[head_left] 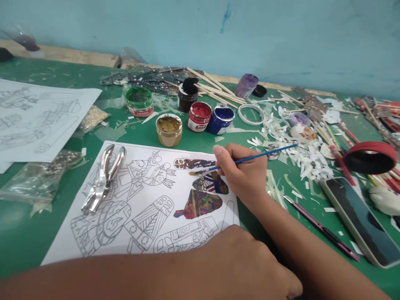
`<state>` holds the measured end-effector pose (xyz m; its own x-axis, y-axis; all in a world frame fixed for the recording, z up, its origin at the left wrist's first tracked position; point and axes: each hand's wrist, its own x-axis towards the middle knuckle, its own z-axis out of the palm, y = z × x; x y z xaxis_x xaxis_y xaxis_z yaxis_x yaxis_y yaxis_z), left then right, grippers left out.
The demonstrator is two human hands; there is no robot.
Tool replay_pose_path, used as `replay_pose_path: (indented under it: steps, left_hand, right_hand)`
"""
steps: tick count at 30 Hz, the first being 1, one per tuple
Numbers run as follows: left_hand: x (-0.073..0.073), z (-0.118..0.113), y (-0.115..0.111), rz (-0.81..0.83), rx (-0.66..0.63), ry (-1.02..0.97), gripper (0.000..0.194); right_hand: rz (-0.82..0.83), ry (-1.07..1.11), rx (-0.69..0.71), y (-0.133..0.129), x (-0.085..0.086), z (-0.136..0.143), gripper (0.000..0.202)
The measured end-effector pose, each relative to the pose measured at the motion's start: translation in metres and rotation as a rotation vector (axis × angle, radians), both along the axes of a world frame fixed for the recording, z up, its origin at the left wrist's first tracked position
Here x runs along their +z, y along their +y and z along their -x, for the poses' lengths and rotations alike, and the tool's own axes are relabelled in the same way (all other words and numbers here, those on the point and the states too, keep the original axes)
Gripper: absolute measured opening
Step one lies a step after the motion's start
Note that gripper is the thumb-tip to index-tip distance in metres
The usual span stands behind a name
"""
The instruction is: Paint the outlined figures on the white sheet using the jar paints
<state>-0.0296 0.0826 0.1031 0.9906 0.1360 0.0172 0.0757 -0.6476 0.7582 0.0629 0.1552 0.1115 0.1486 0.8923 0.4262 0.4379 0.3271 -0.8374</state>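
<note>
A thin blue paintbrush [265, 154] is pinched in my right hand [245, 173]. Its bristle end touches the outline-printed sheet [143, 231] near the upper right, beside painted brown, blue and red shapes [200, 204]. Across the sheet's lower edge lies my left hand [246, 258], back upward and fingers curled under; whatever they may hold is hidden. A silver hole punch [103, 179] rests on the left part of the sheet. Just beyond the sheet stand uncapped paint jars: ochre [169, 135], red [198, 118], blue [221, 121] and green [139, 102].
To the right lie a pink craft knife [321, 227], a phone [362, 221], a red-and-black tape roll [370, 157] and paper scraps [300, 152]. Wooden sticks [218, 89] are piled at the back. Another printed sheet [46, 121] and a bag of metal pieces [43, 175] are at left.
</note>
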Motion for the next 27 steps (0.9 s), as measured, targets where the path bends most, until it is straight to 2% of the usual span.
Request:
replay_pose_path:
  steps: [8,19,27]
  left_hand:
    - [0.007,-0.001,0.004,-0.016,-0.065,0.122,0.026]
    - [-0.004,-0.001,-0.003,-0.022,0.024,-0.04,0.02]
    - [0.0,-0.001,-0.002,-0.03,0.003,0.0,0.028]
  right_hand:
    - [-0.036,0.125,-0.024,-0.002,0.006,-0.004,0.043]
    - [-0.04,0.081,0.04,0.0,0.002,0.005,0.041]
    - [-0.026,0.029,0.035,0.0,0.002,-0.001,0.043]
